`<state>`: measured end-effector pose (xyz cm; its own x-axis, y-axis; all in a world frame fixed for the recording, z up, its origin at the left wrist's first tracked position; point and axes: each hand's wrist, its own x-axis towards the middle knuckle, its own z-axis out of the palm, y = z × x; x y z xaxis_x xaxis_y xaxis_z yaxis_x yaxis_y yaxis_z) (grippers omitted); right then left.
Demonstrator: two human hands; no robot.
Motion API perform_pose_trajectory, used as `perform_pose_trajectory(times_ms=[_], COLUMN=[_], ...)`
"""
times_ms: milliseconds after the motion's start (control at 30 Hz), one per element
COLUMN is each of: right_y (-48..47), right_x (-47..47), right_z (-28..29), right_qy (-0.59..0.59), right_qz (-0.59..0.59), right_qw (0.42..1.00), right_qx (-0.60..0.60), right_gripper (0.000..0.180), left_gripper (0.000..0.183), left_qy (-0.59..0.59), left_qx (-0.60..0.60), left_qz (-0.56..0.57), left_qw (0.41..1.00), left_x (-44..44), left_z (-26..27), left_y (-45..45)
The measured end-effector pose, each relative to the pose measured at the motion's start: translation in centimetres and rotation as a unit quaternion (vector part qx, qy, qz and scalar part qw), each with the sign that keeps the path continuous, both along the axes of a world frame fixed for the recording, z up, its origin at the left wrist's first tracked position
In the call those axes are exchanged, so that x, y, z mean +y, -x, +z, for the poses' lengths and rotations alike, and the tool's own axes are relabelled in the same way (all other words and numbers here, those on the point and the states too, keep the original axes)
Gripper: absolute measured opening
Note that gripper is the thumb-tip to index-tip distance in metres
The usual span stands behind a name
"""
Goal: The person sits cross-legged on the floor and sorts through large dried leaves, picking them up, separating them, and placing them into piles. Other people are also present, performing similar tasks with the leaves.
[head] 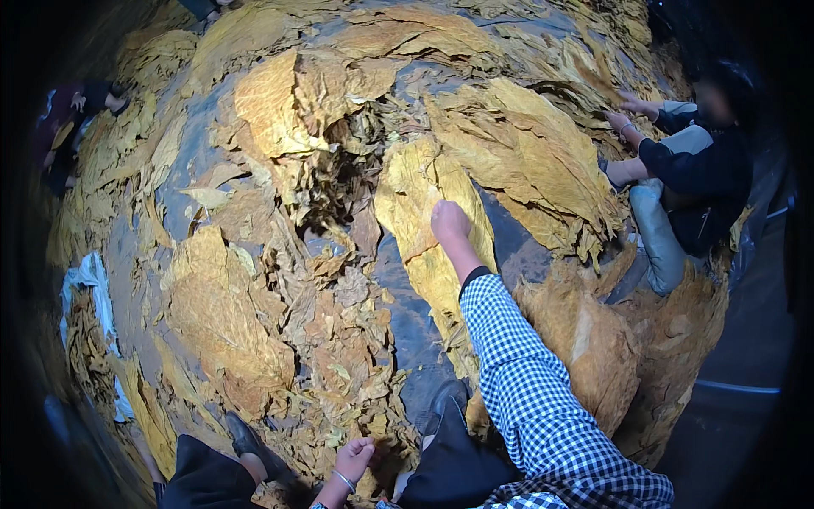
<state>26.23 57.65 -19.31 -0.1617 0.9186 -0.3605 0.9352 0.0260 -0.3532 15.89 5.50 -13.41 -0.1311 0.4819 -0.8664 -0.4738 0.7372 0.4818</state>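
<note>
My right arm in a checked sleeve reaches forward. My right hand (pixel 450 221), its fingers curled under and hidden, rests on a long stack of yellow dried leaves (pixel 413 172) that look like cured tobacco. Whether it grips a leaf cannot be seen. Low in the view, my left hand (pixel 355 459), with a bangle at the wrist, is closed near my legs, and nothing shows in it. Below and around it lie broken brown leaf scraps (pixel 343 356). A flat pile of tan leaves (pixel 219 312) lies to the left.
Dark sheeting (pixel 410 324) shows between the piles. At right sits a person (pixel 693 172) with both hands at a large leaf stack (pixel 528 146). Another person (pixel 70 133) is at far left. A pale cloth bundle (pixel 92 280) holds leaves. Brown leaves (pixel 598 343) lie beside my right arm.
</note>
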Motion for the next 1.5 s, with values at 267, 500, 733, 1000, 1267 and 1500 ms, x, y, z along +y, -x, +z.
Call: perform_pose_trajectory(times_ms=[267,500,733,1000,1267,1500], right_y=[3.2,1.1,-2.3,2.4,10.8,17.7], right_x=[-4.3,-2.0,-2.2,-10.7,-27.4,-36.0], right_z=[1.6,-1.2,4.0,17.7,24.4,10.9], right_qy=[-0.061,-0.074,0.059,0.305,0.407,0.125], right_qz=[-0.045,-0.169,-0.261,0.006,0.39,0.561], right_qw=[0.994,0.971,0.673,0.819,0.816,0.818], right_qx=[-0.08,0.153,0.69,0.487,0.125,0.026], right_gripper=[0.075,0.055,0.044,0.042,0.034,0.04], left_gripper=[0.017,0.02,0.022,0.025,0.024,0.023], left_qy=[-0.002,0.009,0.006,-0.087,-0.127,-0.104], left_qx=[0.008,-0.015,-0.025,0.05,0.079,0.182], left_qz=[-0.026,0.033,0.063,-0.007,-0.035,-0.096], left_qw=[1.0,0.999,0.998,0.995,0.988,0.973], left_x=[-2.7,-2.3,-2.5,-3.8,-6.5,-8.3], left_z=[-1.5,-0.8,-0.7,-0.7,-1.8,-2.3], left_y=[0.9,1.8,1.9,2.5,0.6,0.8])
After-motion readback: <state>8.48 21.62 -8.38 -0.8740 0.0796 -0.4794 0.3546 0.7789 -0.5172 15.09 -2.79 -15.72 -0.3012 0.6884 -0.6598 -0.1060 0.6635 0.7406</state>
